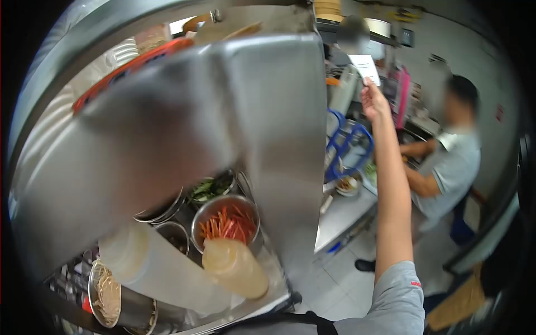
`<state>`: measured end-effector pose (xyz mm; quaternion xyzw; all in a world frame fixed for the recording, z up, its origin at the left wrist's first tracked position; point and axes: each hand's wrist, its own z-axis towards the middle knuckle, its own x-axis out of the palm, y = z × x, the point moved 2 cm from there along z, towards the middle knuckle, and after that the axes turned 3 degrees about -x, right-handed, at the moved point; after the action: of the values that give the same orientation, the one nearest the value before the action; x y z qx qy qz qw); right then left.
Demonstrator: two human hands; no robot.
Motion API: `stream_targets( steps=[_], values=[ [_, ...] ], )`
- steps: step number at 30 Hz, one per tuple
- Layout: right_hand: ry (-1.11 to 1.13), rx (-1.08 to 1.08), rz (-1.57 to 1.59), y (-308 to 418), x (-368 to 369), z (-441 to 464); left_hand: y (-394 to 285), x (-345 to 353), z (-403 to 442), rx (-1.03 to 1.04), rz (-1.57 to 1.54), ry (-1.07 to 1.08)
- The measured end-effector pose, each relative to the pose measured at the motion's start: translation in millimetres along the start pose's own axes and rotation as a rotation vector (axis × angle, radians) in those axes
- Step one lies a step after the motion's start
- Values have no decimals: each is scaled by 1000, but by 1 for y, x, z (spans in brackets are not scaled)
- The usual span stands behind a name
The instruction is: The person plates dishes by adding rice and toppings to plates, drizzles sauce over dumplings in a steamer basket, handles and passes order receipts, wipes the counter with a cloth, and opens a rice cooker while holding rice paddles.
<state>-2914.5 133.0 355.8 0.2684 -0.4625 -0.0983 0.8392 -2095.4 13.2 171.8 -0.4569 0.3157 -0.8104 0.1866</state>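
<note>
My right hand [374,101] is stretched far forward, its fingers closed on a white paper slip [366,69] with faint printed lines. The slip is raised in front of cluttered shelving, above a blue plastic rack [349,148]. My left hand is not in view. In the lower left, a metal bowl [251,206] holds red and orange strips. Beside it lean a cloudy squeeze bottle [237,269] and a larger whitish bottle [162,271]. Dark green leaves [209,188] fill a container behind the bowl.
A large steel panel [279,111] stands left of my arm. On the right, a person [452,162] in a grey shirt works at a counter [346,215]. A small bowl [348,184] sits there. Pale shreds [106,295] fill a metal container at lower left.
</note>
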Motion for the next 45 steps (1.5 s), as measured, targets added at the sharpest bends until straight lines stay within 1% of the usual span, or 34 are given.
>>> stream_targets(
  steps=[4,5,8,9,10,11,12,13,14,15,16,17,18,19,20,21,22,24,25,26,27,28,29,30,31,32,33,35,36,38,41,42,44,45],
  values=[
    [130,86,84,-40,28,121,-5,-28,-8,-9,91,-155],
    [117,101,101,-48,36,150,-6,-35,-10,-25,104,-186],
    [123,43,149,-53,60,182,5,-75,-17,-132,136,-271],
    [120,12,141,-56,61,189,11,-101,-21,-199,158,-272],
    [38,-20,84,-50,66,166,16,-121,-27,-279,164,-280],
    [11,-40,94,-42,63,139,62,-183,-12,-21,560,-194],
    [-87,-96,3,-38,47,113,57,-194,-36,-149,326,-142],
    [-160,-191,9,-43,22,97,73,-237,-43,-311,374,-78],
    [-234,-279,-22,-43,4,62,79,-266,-64,-350,333,-212],
    [-198,-441,-90,-59,-42,44,97,-312,-78,-476,324,-321],
    [-123,-471,-108,-71,-94,25,113,-357,-96,-602,314,-448],
    [17,-394,-60,-82,-172,8,118,-392,-118,-779,397,-494],
    [-38,-406,-175,-84,-170,-39,118,-426,-146,-812,462,-462],
    [-64,-380,-285,-91,-157,-88,133,-466,-170,-850,451,-632],
    [-54,-345,-379,-104,-145,-133,119,-481,-200,-882,478,-613],
    [3,-288,-462,-126,-128,-182,119,-509,-222,-869,468,-538],
    [69,-215,-529,-147,-113,-244,108,-520,-237,-917,561,-573],
    [297,52,-592,-206,-93,-367,90,-536,-255,-998,635,-514],
    [442,246,-621,-237,-91,-434,84,-539,-256,-1128,707,-434],
    [574,463,-657,-262,-93,-501,74,-538,-245,-1167,680,-239],
    [720,694,-698,-282,-103,-563,74,-548,-237,-1289,653,-55],
    [863,909,-750,-296,-110,-620,64,-553,-226,-1320,641,75],
    [1021,1103,-796,-309,-119,-672,56,-557,-211,-1342,675,81],
    [1164,1246,-828,-318,-124,-715,43,-558,-192,-1390,633,58],
    [1306,1360,-844,-327,-126,-751,32,-558,-170,-1385,661,35],
    [1437,1439,-836,-337,-126,-783,21,-560,-146,-1384,686,14],
    [1555,1479,-797,-347,-116,-810,10,-565,-121,-1294,683,39],
    [1775,1505,-644,-380,-84,-867,-13,-574,-63,-1142,657,73],
    [1868,1480,-588,-395,-66,-895,-27,-578,-33,-1078,634,76],
    [2112,1372,-697,-396,-1,-948,-47,-597,20,-971,614,13],
    [2565,1191,-375,-374,83,-1030,-57,-656,76,-838,728,-99],
    [2729,1065,-333,-386,85,-1063,-56,-684,86,-804,716,-116],
    [3036,758,-245,-412,90,-1126,-54,-741,92,-747,970,-124],
    [3054,586,-223,-417,114,-1150,-31,-802,84,-827,1401,-86]
  ],
)
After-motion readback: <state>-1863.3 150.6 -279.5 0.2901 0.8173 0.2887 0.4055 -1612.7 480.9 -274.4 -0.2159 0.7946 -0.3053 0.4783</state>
